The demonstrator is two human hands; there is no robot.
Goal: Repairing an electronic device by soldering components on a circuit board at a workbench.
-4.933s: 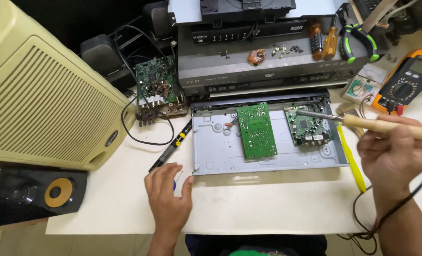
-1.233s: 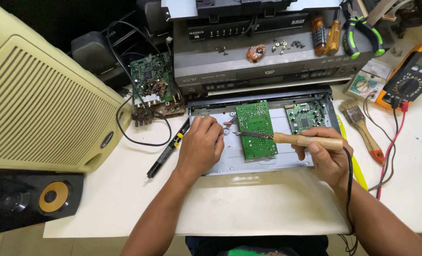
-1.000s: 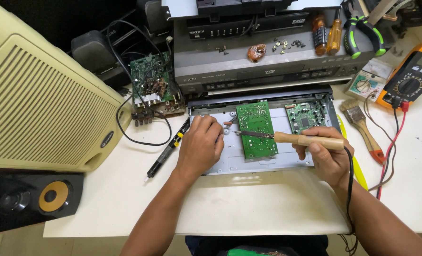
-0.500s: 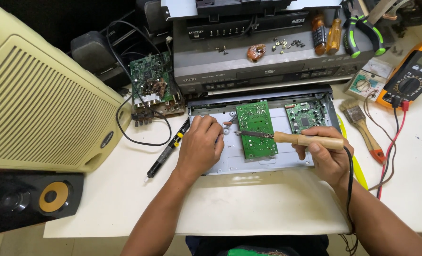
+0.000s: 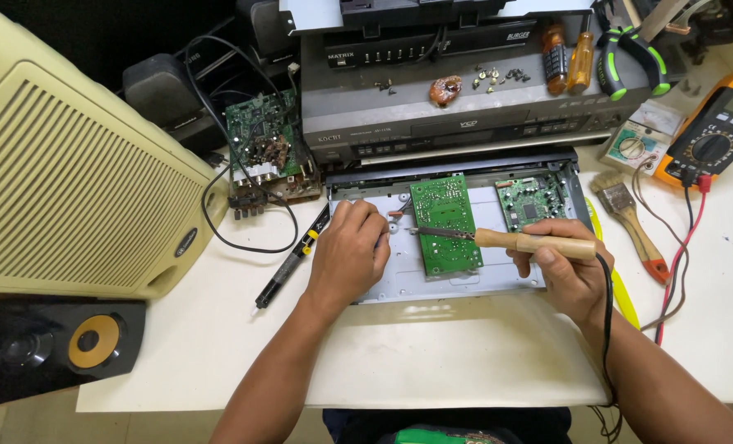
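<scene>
Soldering is underway, we judge; our right hand (image 5: 568,275) grips the wooden-handled soldering iron (image 5: 506,241), tip on the green circuit board (image 5: 445,224) in the opened metal chassis (image 5: 399,275); left hand (image 5: 348,256) fingers pinch beside it, rest unfinished.

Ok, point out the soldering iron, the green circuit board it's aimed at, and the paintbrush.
soldering iron (image 5: 535,243), head view, on its wooden handle
green circuit board (image 5: 446,226), head view, middle of the board
paintbrush (image 5: 619,197), head view, on its bristles
</scene>
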